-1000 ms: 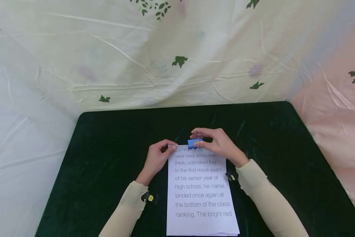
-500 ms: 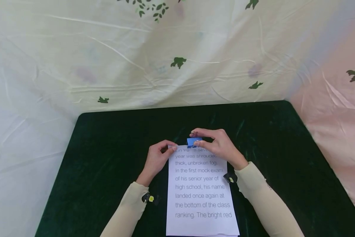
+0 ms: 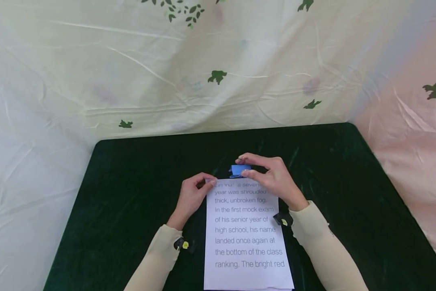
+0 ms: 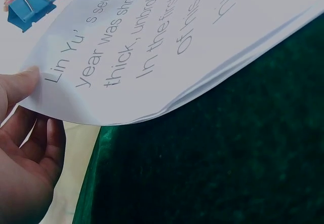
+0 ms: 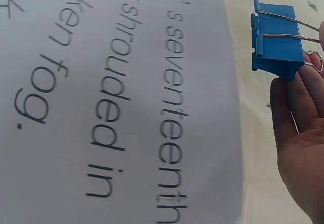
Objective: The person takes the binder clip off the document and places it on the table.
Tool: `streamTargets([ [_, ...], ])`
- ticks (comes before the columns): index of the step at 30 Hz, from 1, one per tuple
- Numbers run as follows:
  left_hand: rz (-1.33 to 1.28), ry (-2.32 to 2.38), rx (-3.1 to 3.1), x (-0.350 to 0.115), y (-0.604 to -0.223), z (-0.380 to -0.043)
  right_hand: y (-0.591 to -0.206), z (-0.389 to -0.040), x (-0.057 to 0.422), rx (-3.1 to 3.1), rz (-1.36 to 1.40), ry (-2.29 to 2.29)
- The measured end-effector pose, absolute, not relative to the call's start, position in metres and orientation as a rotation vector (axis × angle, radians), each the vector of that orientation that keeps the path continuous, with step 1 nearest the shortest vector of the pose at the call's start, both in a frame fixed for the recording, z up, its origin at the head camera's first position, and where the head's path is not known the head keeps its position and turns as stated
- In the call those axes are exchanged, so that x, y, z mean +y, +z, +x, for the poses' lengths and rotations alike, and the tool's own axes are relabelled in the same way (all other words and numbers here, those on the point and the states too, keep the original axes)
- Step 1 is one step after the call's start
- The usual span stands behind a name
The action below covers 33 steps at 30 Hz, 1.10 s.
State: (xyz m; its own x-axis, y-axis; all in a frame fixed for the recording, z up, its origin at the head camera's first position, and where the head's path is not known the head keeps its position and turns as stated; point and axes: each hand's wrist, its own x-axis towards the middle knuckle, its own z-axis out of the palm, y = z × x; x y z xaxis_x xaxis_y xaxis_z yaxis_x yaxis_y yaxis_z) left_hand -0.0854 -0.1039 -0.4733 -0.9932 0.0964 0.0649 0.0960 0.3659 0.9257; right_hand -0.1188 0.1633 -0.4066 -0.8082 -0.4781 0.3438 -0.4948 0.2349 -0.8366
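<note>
A stack of printed sheets (image 3: 245,238) lies in front of me, its top edge lifted. My left hand (image 3: 193,196) pinches its top left corner; in the left wrist view the thumb (image 4: 23,84) is on the print side and the fingers (image 4: 50,143) are curled underneath. My right hand (image 3: 277,178) holds a blue binder clip (image 3: 241,169) by its wire handles, between thumb and fingers. In the right wrist view the clip (image 5: 278,36) is apart from the paper's top edge, its mouth facing the sheets (image 5: 126,97).
A dark green velvet cloth (image 3: 148,161) covers the table. Behind it hangs a pale curtain (image 3: 167,81) with green leaf shapes. Each sleeve carries a small black wrist camera, such as the left one (image 3: 179,243).
The right hand has moved up and slightly right with the binder clip, which has gone from overlapping the paper's top edge to just beyond it. The left hand stays at the corner.
</note>
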Motion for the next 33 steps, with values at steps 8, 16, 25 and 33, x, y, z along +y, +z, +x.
streamTargets([
  [8,0.187,1.769,2.591,-0.106,-0.474,-0.083,-0.399,-0.111,0.168,-2.428,0.943,1.661],
  [16,0.180,1.772,2.595,-0.107,-0.474,-0.082,-0.390,-0.103,0.176,-2.411,0.924,1.583],
  [25,0.166,1.764,2.589,-0.109,-0.471,-0.081,-0.381,-0.094,0.187,-2.377,0.867,1.572],
  [33,0.203,1.787,2.569,-0.110,-0.472,-0.081,-0.378,-0.085,0.198,-2.412,0.787,1.550],
])
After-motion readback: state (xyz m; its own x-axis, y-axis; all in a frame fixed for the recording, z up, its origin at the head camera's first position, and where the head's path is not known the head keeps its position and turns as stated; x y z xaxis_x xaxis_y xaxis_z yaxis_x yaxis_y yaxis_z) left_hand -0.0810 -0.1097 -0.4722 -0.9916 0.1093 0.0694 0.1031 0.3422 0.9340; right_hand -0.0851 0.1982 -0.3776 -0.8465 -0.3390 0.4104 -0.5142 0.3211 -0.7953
